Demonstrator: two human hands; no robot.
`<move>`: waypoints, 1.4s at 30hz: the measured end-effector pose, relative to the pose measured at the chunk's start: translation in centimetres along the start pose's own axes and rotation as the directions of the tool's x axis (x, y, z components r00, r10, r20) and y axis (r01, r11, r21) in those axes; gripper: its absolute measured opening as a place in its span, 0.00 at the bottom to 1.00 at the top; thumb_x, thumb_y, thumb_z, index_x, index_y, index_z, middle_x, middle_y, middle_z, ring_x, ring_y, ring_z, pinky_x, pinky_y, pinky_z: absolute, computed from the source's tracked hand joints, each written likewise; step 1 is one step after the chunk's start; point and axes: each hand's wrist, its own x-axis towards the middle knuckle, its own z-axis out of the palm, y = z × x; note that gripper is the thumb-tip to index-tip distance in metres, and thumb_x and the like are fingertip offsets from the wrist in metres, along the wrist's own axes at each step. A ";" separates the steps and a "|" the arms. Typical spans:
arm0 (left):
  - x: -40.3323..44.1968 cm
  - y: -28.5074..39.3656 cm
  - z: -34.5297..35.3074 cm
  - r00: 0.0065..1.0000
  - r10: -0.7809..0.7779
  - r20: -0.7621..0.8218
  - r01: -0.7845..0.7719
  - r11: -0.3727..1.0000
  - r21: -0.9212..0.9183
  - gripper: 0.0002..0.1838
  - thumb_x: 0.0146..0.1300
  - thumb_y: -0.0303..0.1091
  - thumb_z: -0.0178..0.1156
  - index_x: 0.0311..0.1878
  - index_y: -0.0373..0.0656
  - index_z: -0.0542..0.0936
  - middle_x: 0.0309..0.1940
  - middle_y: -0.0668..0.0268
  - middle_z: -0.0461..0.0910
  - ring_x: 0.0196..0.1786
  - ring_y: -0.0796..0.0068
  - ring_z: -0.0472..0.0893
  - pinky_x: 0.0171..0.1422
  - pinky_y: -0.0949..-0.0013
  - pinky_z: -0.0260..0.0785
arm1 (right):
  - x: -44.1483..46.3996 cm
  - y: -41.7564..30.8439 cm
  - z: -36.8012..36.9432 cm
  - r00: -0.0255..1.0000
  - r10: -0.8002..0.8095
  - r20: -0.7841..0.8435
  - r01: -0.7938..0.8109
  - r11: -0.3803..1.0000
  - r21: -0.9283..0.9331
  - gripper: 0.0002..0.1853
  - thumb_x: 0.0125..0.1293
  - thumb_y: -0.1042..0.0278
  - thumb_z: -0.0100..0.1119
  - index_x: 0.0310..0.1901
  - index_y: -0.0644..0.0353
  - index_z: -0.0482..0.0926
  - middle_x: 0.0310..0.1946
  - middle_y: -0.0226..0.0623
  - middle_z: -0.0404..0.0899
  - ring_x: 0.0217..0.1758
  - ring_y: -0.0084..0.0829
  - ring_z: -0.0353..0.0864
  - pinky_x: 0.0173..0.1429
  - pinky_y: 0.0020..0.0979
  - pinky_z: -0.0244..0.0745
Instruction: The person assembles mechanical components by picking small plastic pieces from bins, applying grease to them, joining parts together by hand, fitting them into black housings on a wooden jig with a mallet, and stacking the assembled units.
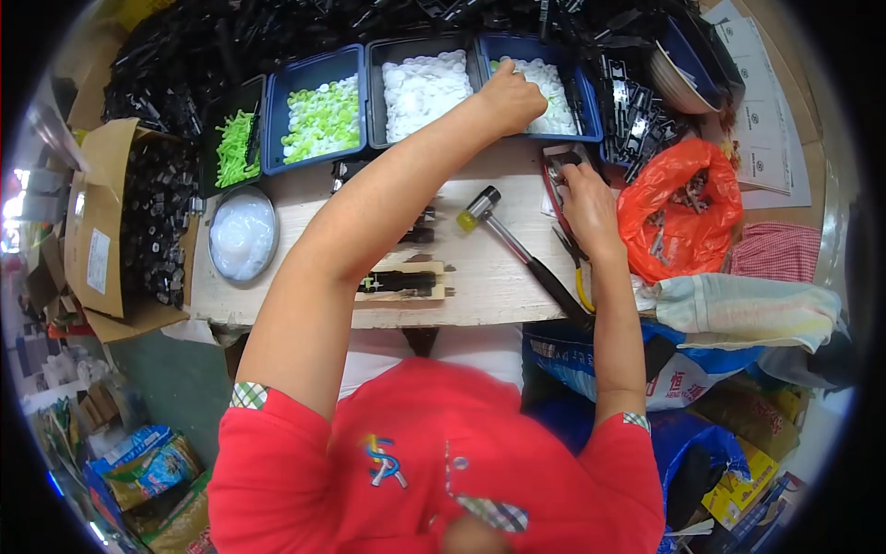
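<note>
My left hand (513, 98) reaches across to the right-hand blue bin (593, 125), over small white and pale green pieces (550, 109). Its fingers are curled together; what they hold, if anything, is hidden. My right hand (588, 205) is bent down at a small dark holder with a red edge (552, 164) and some metal in it. The fingertips are pressed close there, and their contents cannot be made out. Left of that hand lies a hammer (519, 245) with a yellow and black head. Yellow-handled pliers (581, 277) lie beside my right forearm.
Bins hold white discs (425, 88), green and white pieces (323, 115) and green pins (237, 148). A wooden fixture (443, 280) bears a black part (399, 281). A round dish (243, 233) stands left, a red plastic bag (683, 208) right. Black parts (295, 32) are heaped behind.
</note>
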 end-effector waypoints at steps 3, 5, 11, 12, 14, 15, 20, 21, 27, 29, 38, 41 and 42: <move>0.3 -0.2 0.1 0.999 0.020 0.050 -0.017 0.999 -0.043 0.05 0.44 0.27 0.59 0.27 0.45 0.82 0.28 0.59 0.82 0.37 0.61 0.81 0.47 0.58 0.60 | 0.1 0.7 0.3 1.000 0.008 0.018 -0.008 0.999 -0.035 0.05 0.56 0.75 0.52 0.36 0.62 0.75 0.35 0.47 0.75 0.38 0.51 0.75 0.42 0.46 0.70; 0.2 -0.4 -0.2 0.999 0.001 0.045 0.004 0.993 -0.115 0.05 0.44 0.26 0.58 0.26 0.44 0.82 0.28 0.58 0.81 0.37 0.59 0.81 0.45 0.58 0.63 | 0.1 0.9 0.3 1.000 0.017 0.016 -0.016 0.999 -0.041 0.06 0.56 0.76 0.51 0.35 0.62 0.75 0.34 0.48 0.75 0.37 0.52 0.76 0.41 0.46 0.71; -0.8 -0.8 -1.9 0.969 -0.217 -0.115 0.103 0.784 -0.612 0.10 0.42 0.24 0.63 0.32 0.39 0.82 0.29 0.57 0.81 0.36 0.58 0.80 0.39 0.64 0.71 | -0.2 0.8 -0.1 1.000 0.002 -0.018 -0.004 0.995 -0.104 0.06 0.54 0.76 0.49 0.34 0.63 0.74 0.33 0.49 0.76 0.35 0.52 0.77 0.40 0.48 0.72; -1.4 -0.7 -2.5 0.948 -0.271 -0.165 0.075 0.698 -0.712 0.12 0.42 0.25 0.68 0.34 0.39 0.82 0.28 0.60 0.81 0.34 0.65 0.81 0.38 0.68 0.72 | -0.2 0.6 -0.2 1.000 -0.012 -0.025 0.009 0.992 -0.129 0.06 0.54 0.76 0.49 0.33 0.63 0.74 0.33 0.50 0.77 0.35 0.52 0.77 0.40 0.48 0.72; -3.4 0.1 -3.7 0.915 -0.386 -0.114 0.105 0.503 -0.858 0.13 0.43 0.25 0.68 0.36 0.39 0.82 0.29 0.62 0.80 0.34 0.70 0.80 0.38 0.70 0.72 | -0.4 0.5 -0.1 1.000 0.004 -0.024 -0.008 0.985 -0.172 0.06 0.53 0.76 0.49 0.33 0.64 0.74 0.32 0.51 0.77 0.35 0.52 0.77 0.40 0.48 0.72; -4.6 0.6 -4.3 0.876 -0.481 -0.030 0.115 0.269 -0.956 0.14 0.43 0.24 0.69 0.38 0.38 0.82 0.29 0.64 0.80 0.33 0.75 0.79 0.38 0.72 0.72 | -0.4 0.5 -0.1 1.000 0.024 -0.016 -0.026 0.976 -0.214 0.07 0.53 0.77 0.48 0.33 0.64 0.74 0.32 0.51 0.77 0.34 0.52 0.78 0.40 0.49 0.72; -11.8 3.2 -5.8 0.822 -0.539 0.186 -0.002 -0.328 -0.945 0.11 0.47 0.19 0.65 0.37 0.36 0.81 0.32 0.66 0.78 0.35 0.77 0.78 0.42 0.76 0.72 | -0.4 0.4 -0.3 0.998 0.035 0.045 -0.024 0.976 -0.216 0.08 0.50 0.78 0.48 0.33 0.65 0.74 0.33 0.54 0.77 0.35 0.54 0.77 0.41 0.49 0.72; -13.4 3.8 -5.8 0.808 -0.538 0.239 -0.026 -0.438 -0.899 0.10 0.48 0.18 0.65 0.36 0.36 0.81 0.32 0.66 0.77 0.35 0.76 0.78 0.43 0.76 0.72 | -0.3 0.6 -0.2 0.998 0.058 0.038 -0.050 0.980 -0.190 0.08 0.50 0.78 0.48 0.33 0.65 0.74 0.34 0.54 0.77 0.36 0.54 0.77 0.42 0.48 0.72; -22.2 7.8 -3.6 0.771 -0.595 0.224 -0.328 -0.675 -0.661 0.08 0.52 0.20 0.62 0.36 0.36 0.79 0.39 0.61 0.73 0.37 0.68 0.79 0.46 0.65 0.74 | -1.7 0.5 -1.3 0.990 0.089 -0.112 -0.054 0.955 0.290 0.08 0.53 0.77 0.53 0.35 0.64 0.76 0.28 0.44 0.76 0.30 0.34 0.76 0.35 0.33 0.71; -24.4 9.2 -3.1 0.746 -0.612 0.263 -0.385 -0.719 -0.579 0.09 0.52 0.20 0.63 0.38 0.36 0.79 0.39 0.61 0.73 0.36 0.69 0.79 0.46 0.65 0.74 | -2.1 -1.3 -2.0 0.981 0.193 -0.036 -0.154 0.869 0.470 0.07 0.54 0.77 0.54 0.36 0.63 0.77 0.27 0.39 0.75 0.29 0.27 0.74 0.34 0.27 0.69; -28.7 11.9 -2.0 0.716 -0.676 0.173 -0.536 -0.691 -0.484 0.04 0.57 0.21 0.58 0.36 0.40 0.78 0.35 0.60 0.72 0.33 0.70 0.78 0.44 0.61 0.75 | -5.5 -15.2 0.1 0.920 -0.198 0.339 -0.338 0.040 0.940 0.05 0.60 0.73 0.57 0.37 0.63 0.77 0.28 0.30 0.76 0.27 0.18 0.71 0.31 0.19 0.66; -29.4 12.0 -2.2 0.709 -0.684 0.172 -0.521 -0.673 -0.526 0.02 0.58 0.22 0.57 0.34 0.40 0.77 0.34 0.60 0.73 0.33 0.68 0.78 0.42 0.60 0.74 | -6.0 -17.2 1.0 0.877 -0.242 0.416 -0.430 -0.007 0.903 0.06 0.61 0.71 0.58 0.38 0.62 0.77 0.27 0.27 0.74 0.26 0.17 0.70 0.30 0.19 0.66; -29.6 12.0 -2.4 0.705 -0.688 0.170 -0.513 -0.661 -0.547 0.02 0.58 0.21 0.58 0.34 0.40 0.76 0.33 0.60 0.73 0.33 0.68 0.78 0.42 0.61 0.74 | -6.1 -17.6 1.2 0.848 -0.256 0.463 -0.485 -0.023 0.874 0.06 0.61 0.70 0.58 0.38 0.62 0.77 0.27 0.26 0.73 0.26 0.16 0.69 0.30 0.18 0.65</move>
